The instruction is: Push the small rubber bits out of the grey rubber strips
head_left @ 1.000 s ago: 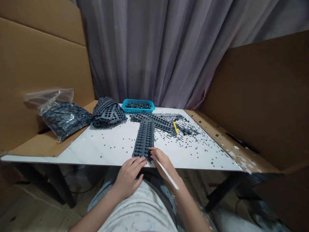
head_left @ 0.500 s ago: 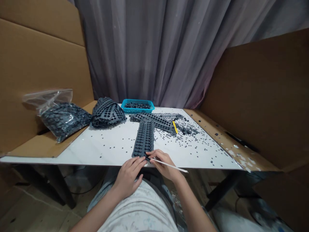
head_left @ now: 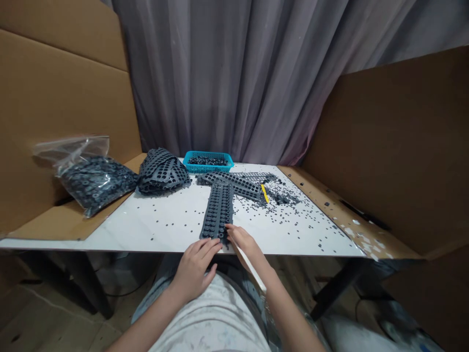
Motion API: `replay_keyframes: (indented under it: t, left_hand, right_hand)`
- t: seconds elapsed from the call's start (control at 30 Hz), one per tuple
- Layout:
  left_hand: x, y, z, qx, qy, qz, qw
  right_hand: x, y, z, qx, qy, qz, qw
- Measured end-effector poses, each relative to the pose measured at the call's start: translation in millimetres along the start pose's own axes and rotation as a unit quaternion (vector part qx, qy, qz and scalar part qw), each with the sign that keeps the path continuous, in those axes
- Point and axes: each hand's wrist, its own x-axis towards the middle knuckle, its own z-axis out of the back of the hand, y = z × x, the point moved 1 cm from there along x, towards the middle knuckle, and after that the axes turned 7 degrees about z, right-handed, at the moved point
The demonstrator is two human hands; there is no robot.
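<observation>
A dark grey rubber sheet (head_left: 221, 205) with rows of round studs lies lengthwise on the white table, its near end at the front edge. My left hand (head_left: 198, 261) rests on that near end, fingers stretched out and flat. Over the sheet's right near corner, my right hand (head_left: 246, 244) is closed around a thin white stick (head_left: 252, 270), whose rear end points back toward my body. The stick's front tip is hidden by the fingers. Beyond the studded sheet lies another perforated grey strip (head_left: 234, 185).
A blue basket (head_left: 208, 169) of small dark parts stands at the back, beside a heap of perforated sheets (head_left: 163, 171). Left is a clear bag (head_left: 98, 183) of dark parts. A yellow strip (head_left: 265, 193) lies right among scattered dark bits. Cardboard walls (head_left: 388, 146) flank the table.
My right hand has shifted slightly up along the sheet, and the white stick has swung from slanting rightward to pointing more steeply back toward me. My left hand stays put.
</observation>
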Motion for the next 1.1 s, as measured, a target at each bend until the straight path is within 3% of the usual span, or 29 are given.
replay_keyframes:
  t: [0.13,0.27,0.77,0.93,1.1]
  left_hand:
    - [0,0,0.1,-0.006,0.005,0.001,1.000]
    - [-1,1,-0.7,-0.003,0.010,-0.001,1.000]
    - [-2,1,-1.9,0.006,0.002,-0.010,1.000]
    - [-1,-1,-0.5,0.008,-0.013,-0.002,1.000]
    - [0,-2,1.1,0.003,-0.008,-0.001,1.000]
  right_hand:
    - [0,0,3,0.032,-0.025,-0.057,0.998]
    - [2,6,10,0.078,-0.011,-0.093,0.993]
    - [8,11,16,0.029,0.051,-0.037,0.998]
    - [17,-7,14,-0.051,0.096,-0.006,0.994]
    - [27,-23,28,-0.081,0.072,-0.031,0.994]
